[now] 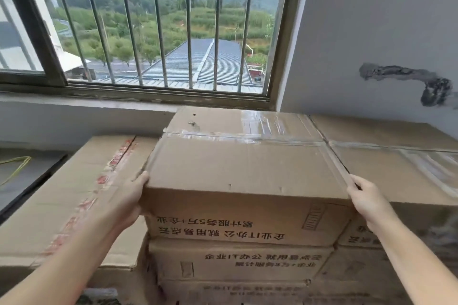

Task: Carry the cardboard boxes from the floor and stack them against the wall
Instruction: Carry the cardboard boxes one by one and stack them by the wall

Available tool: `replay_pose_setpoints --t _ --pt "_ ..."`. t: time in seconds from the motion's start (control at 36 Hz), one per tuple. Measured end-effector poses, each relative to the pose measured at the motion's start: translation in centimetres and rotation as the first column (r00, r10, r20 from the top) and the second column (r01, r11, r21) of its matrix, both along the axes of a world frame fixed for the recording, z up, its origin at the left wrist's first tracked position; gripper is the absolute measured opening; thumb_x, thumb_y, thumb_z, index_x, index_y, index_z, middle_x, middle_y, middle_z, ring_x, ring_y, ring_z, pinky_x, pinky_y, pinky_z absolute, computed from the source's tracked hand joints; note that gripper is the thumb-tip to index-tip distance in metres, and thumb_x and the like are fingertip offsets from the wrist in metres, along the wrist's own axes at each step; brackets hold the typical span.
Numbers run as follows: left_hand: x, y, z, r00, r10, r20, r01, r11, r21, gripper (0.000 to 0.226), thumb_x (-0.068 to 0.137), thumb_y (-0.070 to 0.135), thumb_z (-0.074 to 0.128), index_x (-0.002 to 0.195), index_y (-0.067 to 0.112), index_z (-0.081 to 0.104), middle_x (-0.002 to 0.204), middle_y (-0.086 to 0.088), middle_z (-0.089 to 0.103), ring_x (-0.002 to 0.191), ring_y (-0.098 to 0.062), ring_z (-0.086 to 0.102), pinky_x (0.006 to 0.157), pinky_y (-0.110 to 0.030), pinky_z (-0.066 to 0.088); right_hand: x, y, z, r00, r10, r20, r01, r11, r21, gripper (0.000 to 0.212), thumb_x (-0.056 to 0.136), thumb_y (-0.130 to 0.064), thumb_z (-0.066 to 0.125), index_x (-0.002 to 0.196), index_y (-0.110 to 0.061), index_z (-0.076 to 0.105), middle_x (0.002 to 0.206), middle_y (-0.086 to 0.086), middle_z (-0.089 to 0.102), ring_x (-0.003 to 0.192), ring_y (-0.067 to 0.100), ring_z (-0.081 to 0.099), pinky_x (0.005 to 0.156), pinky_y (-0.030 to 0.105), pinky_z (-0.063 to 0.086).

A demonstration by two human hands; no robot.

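At frame centre, the top cardboard box [238, 163] sits on the stack below the window [148, 25]. The left hand [130, 195] and right hand [366, 202] clasp its near corners, seemingly seating it; next, probably squaring, then letting go.

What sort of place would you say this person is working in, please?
Probably an upper-floor storeroom in an unfinished building: taped cardboard boxes stacked under a barred window that overlooks rooftops, beside a bare wall with a rough patched gouge.
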State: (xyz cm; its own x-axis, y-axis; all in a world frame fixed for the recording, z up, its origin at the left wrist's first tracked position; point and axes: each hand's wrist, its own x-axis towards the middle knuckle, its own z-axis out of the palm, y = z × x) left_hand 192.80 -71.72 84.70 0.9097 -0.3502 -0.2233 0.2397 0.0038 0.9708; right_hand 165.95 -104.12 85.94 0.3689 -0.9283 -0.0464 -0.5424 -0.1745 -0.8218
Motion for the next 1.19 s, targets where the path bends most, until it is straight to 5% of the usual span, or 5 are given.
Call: replay_pose_setpoints --t 0.42,0.64,0.86,1.03,1.19 --pt "-0.5 -0.1 -0.4 0.998 0.051 -0.045 -0.051 0.999 -0.007 0.018 0.103 0.019 0.035 0.116 0.023 0.047 0.088 0.006 0.054 0.076 -0.011 0.048 0.066 -0.042 0.042 0.3 1.4 -0.1 0.937 -0.013 -0.35 -0.06 0.978 -0.199 0.045 0.101 -0.008 0.03 0.145 0.003 0.031 0.146 0.025 0.035 0.133 0.038 0.035 0.104 0.039 0.032" --pt "0.1 1.3 -0.2 0.995 -0.1 -0.016 0.101 0.991 0.088 0.026 0.103 0.022 0.033 0.115 0.027 0.056 0.111 0.002 0.056 0.092 -0.013 0.049 0.071 -0.044 0.046 -1.7 3.7 1.1 0.992 -0.065 -0.108 0.031 0.955 -0.296 0.045 0.098 -0.01 0.045 0.142 -0.004 0.041 0.145 0.019 0.04 0.134 0.033 0.038 0.108 0.039 0.03" --pt "-4.3 5.7 -1.2 0.735 -0.201 0.647 0.036 0.965 0.259 0.044 0.097 0.013 0.05 0.124 0.046 0.041 0.134 0.011 0.046 0.12 0.011 0.041 0.104 -0.03 0.032 -6.0 11.9 -0.6 0.978 0.043 0.204 0.005 0.973 -0.231 0.039 0.097 -0.021 0.049 0.135 -0.023 0.048 0.137 0.002 0.051 0.118 0.008 0.051 0.077 -0.003 0.038" --pt "-6.9 8.6 -2.5 0.73 -0.366 0.577 0.296 0.93 0.217 0.036 0.096 0.018 0.051 0.126 0.037 0.046 0.128 0.013 0.056 0.11 0.019 0.049 0.09 -0.001 0.038 -8.4 22.1 -5.2 0.922 0.011 0.387 -0.018 1.0 0.014 0.064 0.068 -0.079 0.054 0.123 -0.046 0.049 0.128 -0.017 0.058 0.117 -0.001 0.056 0.095 0.023 0.048" --pt "-8.2 12.0 -5.2 0.709 -0.561 0.427 0.507 0.827 0.244 0.033 0.091 0.042 0.047 0.124 0.04 0.049 0.119 0.01 0.063 0.116 -0.003 0.056 0.096 -0.025 0.047 -10.7 33.0 -9.9 0.875 -0.239 0.42 0.175 0.967 0.186 0.082 0.054 -0.09 0.054 0.121 -0.044 0.049 0.12 -0.028 0.06 0.112 -0.001 0.059 0.096 0.035 0.048"
